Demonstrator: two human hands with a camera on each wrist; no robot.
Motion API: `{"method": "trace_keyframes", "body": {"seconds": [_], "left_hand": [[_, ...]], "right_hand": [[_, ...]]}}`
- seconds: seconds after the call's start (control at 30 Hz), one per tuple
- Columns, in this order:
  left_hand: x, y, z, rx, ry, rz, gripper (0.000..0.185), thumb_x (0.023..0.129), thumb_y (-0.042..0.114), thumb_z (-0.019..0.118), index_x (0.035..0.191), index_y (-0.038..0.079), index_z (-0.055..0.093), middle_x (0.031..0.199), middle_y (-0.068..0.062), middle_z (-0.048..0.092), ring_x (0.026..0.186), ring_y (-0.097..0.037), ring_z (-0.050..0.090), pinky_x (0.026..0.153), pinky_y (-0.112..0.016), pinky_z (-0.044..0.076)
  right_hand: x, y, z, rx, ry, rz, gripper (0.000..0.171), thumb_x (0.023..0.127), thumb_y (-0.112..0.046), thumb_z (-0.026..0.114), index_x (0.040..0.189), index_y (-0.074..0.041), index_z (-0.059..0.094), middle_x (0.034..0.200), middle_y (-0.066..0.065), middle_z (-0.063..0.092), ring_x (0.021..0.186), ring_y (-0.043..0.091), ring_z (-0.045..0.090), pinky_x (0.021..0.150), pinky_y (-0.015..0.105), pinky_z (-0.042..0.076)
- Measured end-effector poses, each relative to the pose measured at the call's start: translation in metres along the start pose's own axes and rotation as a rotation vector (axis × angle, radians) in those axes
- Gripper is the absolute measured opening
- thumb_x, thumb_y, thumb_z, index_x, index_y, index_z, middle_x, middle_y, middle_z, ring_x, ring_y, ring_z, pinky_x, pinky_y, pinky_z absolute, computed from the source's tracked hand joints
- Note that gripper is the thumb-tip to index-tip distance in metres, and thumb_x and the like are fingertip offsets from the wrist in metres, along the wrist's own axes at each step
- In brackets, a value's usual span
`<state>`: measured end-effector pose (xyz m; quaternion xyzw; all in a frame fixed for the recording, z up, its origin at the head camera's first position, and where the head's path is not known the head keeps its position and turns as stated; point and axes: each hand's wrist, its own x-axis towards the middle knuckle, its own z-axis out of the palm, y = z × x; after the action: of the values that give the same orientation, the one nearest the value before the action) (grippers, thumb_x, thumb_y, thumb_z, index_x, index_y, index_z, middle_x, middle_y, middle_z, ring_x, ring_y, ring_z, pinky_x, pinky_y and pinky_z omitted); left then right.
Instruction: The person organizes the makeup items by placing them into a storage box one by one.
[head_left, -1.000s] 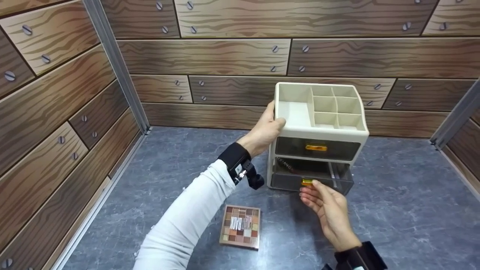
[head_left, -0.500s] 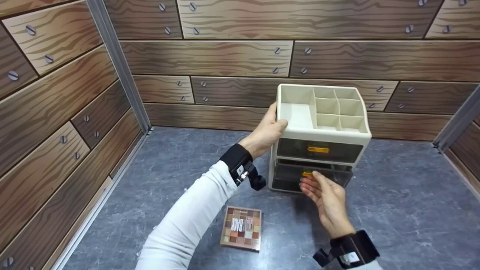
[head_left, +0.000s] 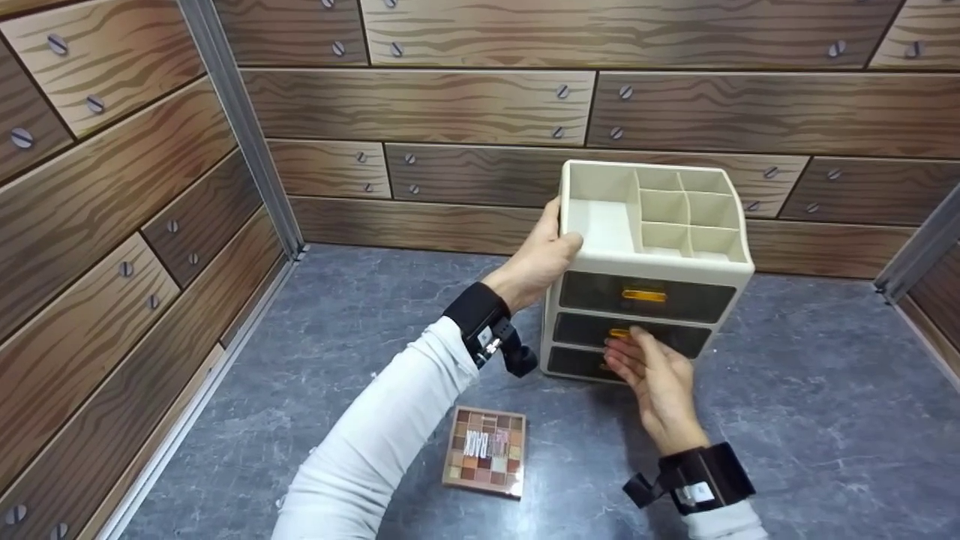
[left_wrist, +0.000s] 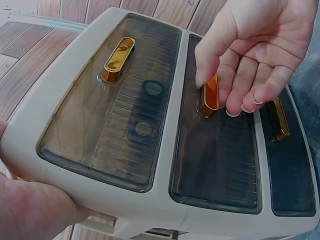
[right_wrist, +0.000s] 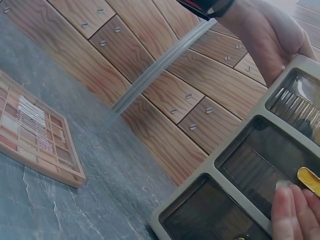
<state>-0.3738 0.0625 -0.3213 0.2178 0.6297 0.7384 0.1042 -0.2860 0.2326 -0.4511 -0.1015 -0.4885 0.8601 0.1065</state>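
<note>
A cream desktop storage organizer point(head_left: 656, 262) stands upright with three dark see-through drawers, each with an amber handle. My left hand point(head_left: 534, 259) grips its left side, thumb over the top rim. At the middle drawer point(head_left: 581, 328), which sits flush with the frame, my right hand point(head_left: 660, 386) pinches the amber handle point(left_wrist: 210, 95) between thumb and fingers. The left wrist view shows the upper drawer point(left_wrist: 112, 110) and the lower drawer point(left_wrist: 292, 175) also pushed in. An eyeshadow palette point(head_left: 485, 451) lies flat on the floor in front, apart from both hands.
Several divided compartments point(head_left: 664, 206) form the organizer's top. Behind it runs a wood-patterned wall point(head_left: 480, 176), and another wall point(head_left: 112, 225) rises at the left. Grey marbled flooring point(head_left: 360, 300) surrounds the organizer and palette.
The middle drawer, pulled out with dark lettered contents showing one second ago, has slid fully in under my right hand. My left hand keeps its grip on the organizer; the palette lies as before.
</note>
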Motion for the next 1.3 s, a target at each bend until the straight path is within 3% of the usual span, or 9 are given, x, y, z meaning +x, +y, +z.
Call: {"method": "trace_keyframes", "body": {"seconds": [0.2,0.33,0.53,0.8,1.03,1.3], "left_hand": [[0.001,0.005,0.003,-0.005,-0.009,-0.002,0.072,0.103,-0.007,0.036,0.167,0.011,0.009,0.150,-0.022,0.040,0.123,-0.028,0.053,0.106,-0.039,0.050],[0.001,0.004,0.004,-0.020,-0.023,-0.004,0.072,0.103,-0.008,0.035,0.166,0.010,0.008,0.152,-0.023,0.039,0.123,-0.029,0.054,0.105,-0.040,0.051],[-0.001,0.002,0.000,-0.075,0.020,-0.048,0.074,0.101,-0.010,0.038,0.166,0.014,0.011,0.149,-0.020,0.040,0.119,-0.031,0.056,0.102,-0.043,0.053],[0.000,0.004,-0.002,-0.062,0.016,-0.054,0.075,0.101,-0.008,0.039,0.166,0.016,0.011,0.154,-0.019,0.035,0.124,-0.030,0.052,0.105,-0.044,0.051],[0.000,0.001,-0.001,-0.062,0.009,-0.053,0.074,0.102,-0.007,0.039,0.166,0.016,0.010,0.158,-0.018,0.031,0.127,-0.030,0.049,0.107,-0.045,0.050],[0.000,-0.001,-0.002,-0.075,0.016,-0.038,0.075,0.101,-0.008,0.039,0.166,0.014,0.011,0.158,-0.018,0.032,0.127,-0.028,0.049,0.108,-0.042,0.048]], "right_hand": [[-0.005,-0.003,-0.001,0.132,-0.026,0.072,0.017,0.107,-0.017,0.059,0.098,-0.007,0.069,0.090,0.010,0.078,0.082,0.019,0.075,0.082,0.026,0.064],[-0.013,0.000,-0.006,0.208,-0.045,0.144,0.028,0.107,-0.027,0.059,0.097,-0.005,0.072,0.093,0.011,0.078,0.084,0.018,0.075,0.083,0.025,0.063],[-0.019,0.014,-0.017,0.124,-0.095,0.249,0.055,0.110,-0.050,0.042,0.105,-0.002,0.068,0.102,0.012,0.073,0.094,0.020,0.072,0.091,0.026,0.061],[-0.014,0.029,-0.026,-0.007,-0.080,0.319,0.041,0.111,-0.031,0.047,0.126,0.007,0.056,0.105,0.013,0.073,0.097,0.020,0.074,0.097,0.025,0.059],[-0.006,0.034,-0.035,0.099,-0.018,0.288,0.029,0.110,-0.021,0.050,0.095,-0.006,0.071,0.097,0.009,0.075,0.093,0.016,0.074,0.095,0.024,0.060],[-0.002,0.036,-0.035,0.072,0.008,0.266,0.028,0.107,-0.012,0.055,0.087,-0.010,0.075,0.087,0.006,0.078,0.084,0.015,0.077,0.087,0.023,0.062]]}}
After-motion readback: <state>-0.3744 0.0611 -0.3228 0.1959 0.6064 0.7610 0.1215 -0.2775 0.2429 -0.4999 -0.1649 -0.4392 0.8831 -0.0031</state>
